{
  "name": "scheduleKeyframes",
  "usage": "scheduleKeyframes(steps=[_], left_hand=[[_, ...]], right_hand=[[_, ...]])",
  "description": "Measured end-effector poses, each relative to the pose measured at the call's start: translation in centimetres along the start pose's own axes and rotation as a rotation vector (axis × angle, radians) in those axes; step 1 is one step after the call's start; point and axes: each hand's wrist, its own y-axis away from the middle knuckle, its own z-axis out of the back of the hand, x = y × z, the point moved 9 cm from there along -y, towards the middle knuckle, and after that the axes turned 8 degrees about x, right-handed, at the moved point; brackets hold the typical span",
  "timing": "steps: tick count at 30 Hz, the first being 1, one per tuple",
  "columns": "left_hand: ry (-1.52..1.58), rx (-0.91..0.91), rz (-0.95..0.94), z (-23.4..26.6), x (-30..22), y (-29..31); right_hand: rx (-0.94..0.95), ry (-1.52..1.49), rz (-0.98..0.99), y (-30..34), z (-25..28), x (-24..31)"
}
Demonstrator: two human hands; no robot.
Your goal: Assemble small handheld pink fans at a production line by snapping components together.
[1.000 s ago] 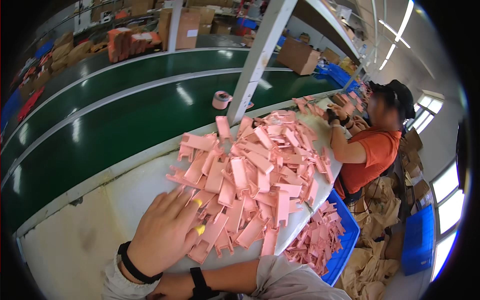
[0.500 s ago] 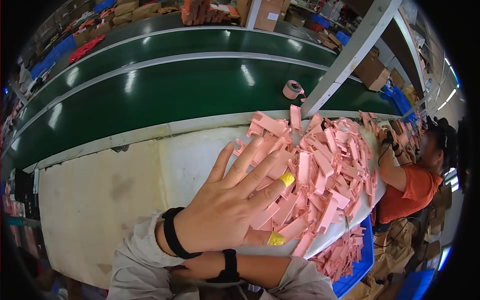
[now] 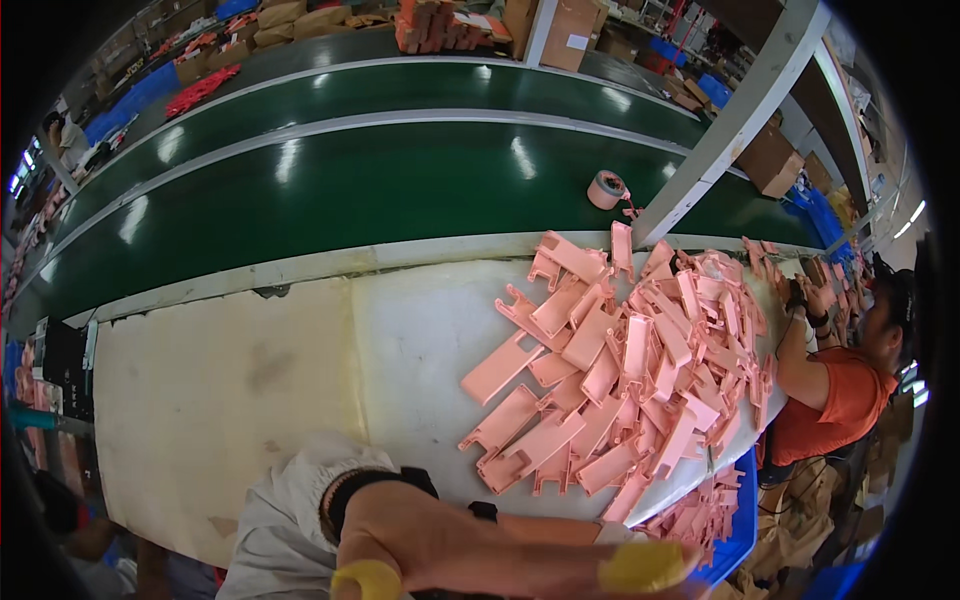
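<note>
My left hand is large and slightly blurred at the lower edge, a dark band round its wrist. One finger with yellow tape stretches right; another taped digit, apparently the thumb, stands apart at the lower left. Nothing shows between them, and the other fingers are hidden. My right forearm lies behind, with a black wristband; the left hand covers the right hand. Beyond is a heap of pink plastic channel-shaped parts on the whitish sheet-covered table, apart from my left hand.
A blue bin below the table edge holds more pink parts. A tape roll sits on the green conveyor, beside a slanted metal post. At the right a person in an orange shirt has hands among pink parts.
My left hand has drawn back from over the pink heap toward me and turned, uncovering parts at the heap's near left. The whole view has shifted slightly.
</note>
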Motion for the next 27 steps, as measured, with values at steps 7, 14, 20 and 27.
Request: scheduleKeyframes(steps=[7,14,20,27], left_hand=[[0.296,0.524,0.708,-5.6,0.9,1.4],[0.082,0.114,0.074,-6.1,-5.0,0.1],[-0.212,0.527,-0.179,-7.8,-8.7,0.0],[-0.281,0.438,-0.068,-6.2,-10.8,1.0]], right_hand=[[0.145,0.122,-0.047,1.5,0.5,1.5],[0.284,0.259,-0.079,2.6,2.2,5.1],[-0.103,0.925,-0.454,3.5,12.3,11.2],[-0.245,1.33,-0.82,6.2,26.2,1.8]])
